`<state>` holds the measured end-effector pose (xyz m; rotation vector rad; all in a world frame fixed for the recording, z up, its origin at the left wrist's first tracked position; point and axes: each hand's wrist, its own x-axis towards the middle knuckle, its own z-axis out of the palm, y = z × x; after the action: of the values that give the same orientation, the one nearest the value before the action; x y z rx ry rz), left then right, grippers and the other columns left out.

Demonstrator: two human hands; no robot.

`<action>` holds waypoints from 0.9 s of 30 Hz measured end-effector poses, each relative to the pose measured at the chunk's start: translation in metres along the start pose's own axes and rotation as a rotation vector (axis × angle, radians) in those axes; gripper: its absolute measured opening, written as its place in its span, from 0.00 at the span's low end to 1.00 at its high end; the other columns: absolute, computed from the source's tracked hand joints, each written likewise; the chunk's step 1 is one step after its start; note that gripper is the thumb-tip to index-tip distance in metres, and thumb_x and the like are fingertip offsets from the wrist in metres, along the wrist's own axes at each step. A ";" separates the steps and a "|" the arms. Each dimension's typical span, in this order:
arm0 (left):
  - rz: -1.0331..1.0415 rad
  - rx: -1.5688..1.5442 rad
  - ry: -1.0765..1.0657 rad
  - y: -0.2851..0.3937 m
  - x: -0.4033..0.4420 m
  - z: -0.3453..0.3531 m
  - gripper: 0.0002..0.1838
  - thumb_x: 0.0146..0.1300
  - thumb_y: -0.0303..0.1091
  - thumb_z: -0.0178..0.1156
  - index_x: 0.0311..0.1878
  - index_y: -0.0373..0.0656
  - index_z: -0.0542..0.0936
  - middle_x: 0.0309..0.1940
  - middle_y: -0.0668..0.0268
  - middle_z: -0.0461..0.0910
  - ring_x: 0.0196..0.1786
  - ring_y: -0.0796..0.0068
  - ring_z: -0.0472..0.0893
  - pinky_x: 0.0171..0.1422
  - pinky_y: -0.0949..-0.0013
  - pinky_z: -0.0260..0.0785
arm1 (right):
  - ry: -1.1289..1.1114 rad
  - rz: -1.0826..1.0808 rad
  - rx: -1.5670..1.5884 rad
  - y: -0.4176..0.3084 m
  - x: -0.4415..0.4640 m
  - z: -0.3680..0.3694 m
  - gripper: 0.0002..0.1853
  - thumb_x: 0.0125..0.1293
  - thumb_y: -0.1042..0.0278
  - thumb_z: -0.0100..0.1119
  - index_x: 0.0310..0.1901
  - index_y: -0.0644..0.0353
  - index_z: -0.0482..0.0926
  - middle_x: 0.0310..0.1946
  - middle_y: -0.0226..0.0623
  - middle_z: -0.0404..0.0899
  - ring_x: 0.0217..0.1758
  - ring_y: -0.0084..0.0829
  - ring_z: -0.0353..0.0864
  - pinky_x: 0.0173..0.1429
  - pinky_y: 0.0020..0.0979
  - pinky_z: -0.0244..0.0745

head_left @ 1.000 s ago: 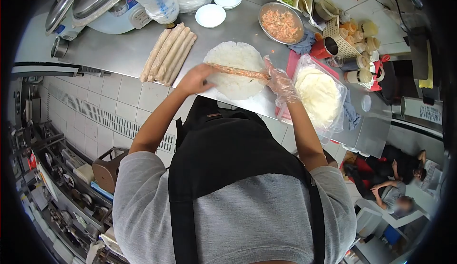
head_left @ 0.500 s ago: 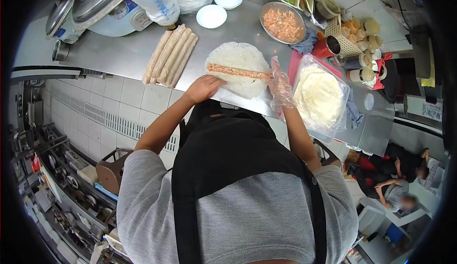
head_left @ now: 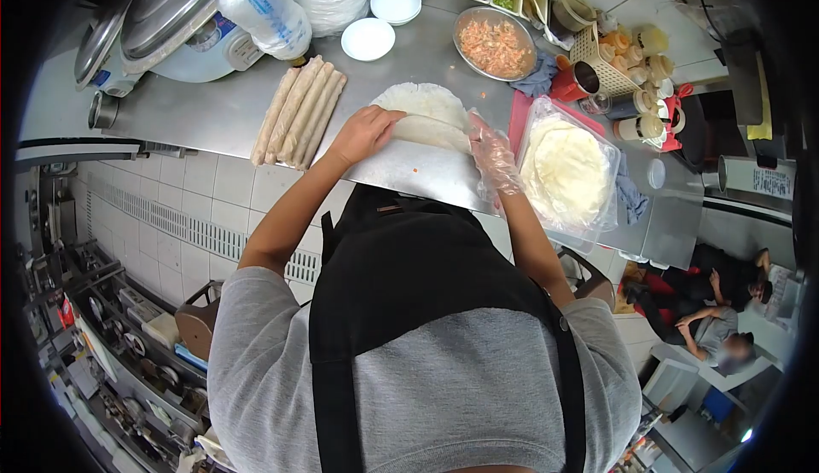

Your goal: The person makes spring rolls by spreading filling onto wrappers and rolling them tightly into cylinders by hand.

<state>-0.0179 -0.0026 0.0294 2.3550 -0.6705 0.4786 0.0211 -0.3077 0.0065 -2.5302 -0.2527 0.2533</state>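
A round white wrapper [head_left: 422,98] lies on the steel counter, its near half folded up over the filling, which is now hidden. At the left end of the fold, my bare left hand [head_left: 367,134] has its fingers closed on the wrapper's edge. My right hand [head_left: 493,156], in a clear plastic glove, holds the right end of the fold. Finished pale rolls [head_left: 300,113] lie side by side to the left. Right of my gloved hand, a stack of wrappers [head_left: 567,170] sits in a clear plastic tray.
A metal bowl of orange filling [head_left: 495,44] stands behind the wrapper. Two white bowls [head_left: 368,40] are at the back, near plastic-wrapped stacks. A red cup [head_left: 574,81] and a basket of bottles stand back right. Two people sit at far right.
The near part of the wrapper has been lifted and folded away from me over the strip of filling. My left hand has moved up and taken hold of the wrapper's edge.
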 end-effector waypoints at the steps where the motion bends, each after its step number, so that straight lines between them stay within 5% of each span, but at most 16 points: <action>1: 0.005 0.004 0.003 -0.003 0.002 0.000 0.16 0.57 0.22 0.64 0.50 0.44 0.80 0.35 0.61 0.81 0.38 0.60 0.80 0.45 0.60 0.74 | 0.006 -0.004 0.001 0.004 0.001 -0.001 0.31 0.60 0.70 0.65 0.67 0.56 0.72 0.40 0.49 0.84 0.40 0.43 0.85 0.47 0.42 0.78; 4: 0.006 -0.010 0.029 -0.007 0.002 0.002 0.16 0.57 0.22 0.63 0.50 0.44 0.80 0.35 0.62 0.81 0.37 0.60 0.80 0.45 0.60 0.74 | 0.094 -0.202 0.405 -0.003 -0.006 -0.012 0.35 0.60 0.68 0.65 0.70 0.57 0.67 0.42 0.48 0.84 0.45 0.43 0.84 0.52 0.42 0.77; 10: -0.104 -0.017 0.072 -0.027 0.015 0.017 0.17 0.59 0.23 0.63 0.52 0.45 0.79 0.33 0.63 0.81 0.37 0.61 0.81 0.45 0.60 0.74 | 0.007 -0.064 0.209 -0.015 0.013 0.002 0.41 0.58 0.69 0.65 0.73 0.60 0.59 0.42 0.46 0.83 0.49 0.41 0.82 0.56 0.43 0.75; 16: -0.267 0.009 0.070 -0.048 0.025 0.034 0.20 0.60 0.22 0.60 0.56 0.45 0.78 0.39 0.63 0.84 0.40 0.59 0.82 0.48 0.59 0.74 | 0.184 -0.042 -0.068 -0.043 0.036 -0.004 0.42 0.57 0.71 0.62 0.74 0.61 0.57 0.44 0.47 0.82 0.47 0.49 0.80 0.53 0.43 0.74; 19: -0.289 0.172 0.107 -0.033 0.026 0.041 0.25 0.59 0.24 0.60 0.62 0.45 0.74 0.44 0.60 0.84 0.45 0.57 0.82 0.51 0.57 0.75 | 0.380 -0.293 -0.188 -0.056 0.030 0.002 0.42 0.56 0.70 0.62 0.74 0.64 0.57 0.42 0.47 0.82 0.45 0.50 0.79 0.52 0.47 0.73; 21: -0.223 -0.100 -0.076 -0.013 0.025 0.046 0.34 0.57 0.28 0.62 0.70 0.46 0.67 0.47 0.59 0.83 0.49 0.54 0.80 0.56 0.55 0.73 | 0.280 -0.402 -0.309 -0.057 0.021 0.010 0.44 0.52 0.67 0.67 0.73 0.60 0.60 0.39 0.47 0.81 0.43 0.46 0.79 0.52 0.48 0.72; 27: -0.249 -0.084 -0.328 0.005 0.011 0.063 0.45 0.54 0.29 0.63 0.76 0.45 0.55 0.47 0.56 0.82 0.52 0.51 0.78 0.62 0.54 0.69 | 0.155 -0.691 -0.255 -0.033 0.012 0.029 0.47 0.52 0.60 0.69 0.73 0.62 0.59 0.40 0.46 0.80 0.43 0.46 0.79 0.56 0.48 0.71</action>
<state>-0.0019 -0.0514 -0.0089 2.4154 -0.5177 -0.0466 0.0220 -0.2623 0.0003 -2.5095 -1.1178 -0.2611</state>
